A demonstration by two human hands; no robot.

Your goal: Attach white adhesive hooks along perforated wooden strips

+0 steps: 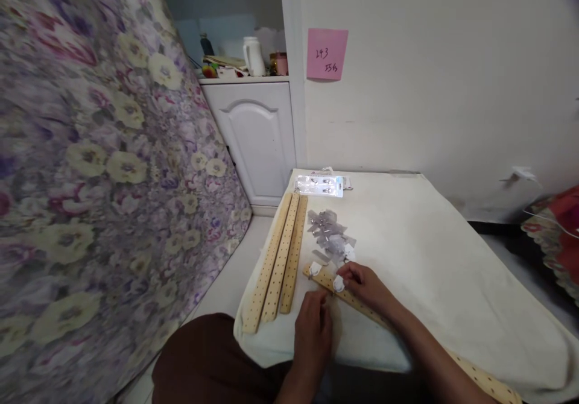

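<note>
A pale wooden strip with rows of holes [359, 303] lies at a slant on the cloth-covered table in front of me. My right hand [367, 286] is over it, thumb and forefinger pinching a small white tag [339, 283]. Another small white tag [315, 268] sits at the strip's far left end. My left hand [312, 325] is closed, its fingertips curled at the strip's near edge; what they hold, if anything, is hidden. Just beyond the strip lies a heap of small clear plastic bags [329, 235], with a white piece [350, 252] at its near side.
Several more perforated wooden strips [277, 271] lie side by side on the left. A clear blister pack [319, 186] is at the table's back edge. Another perforated strip [486, 383] shows at the front right. A floral curtain [136, 181] hangs left; a white cabinet [257, 138] stands behind.
</note>
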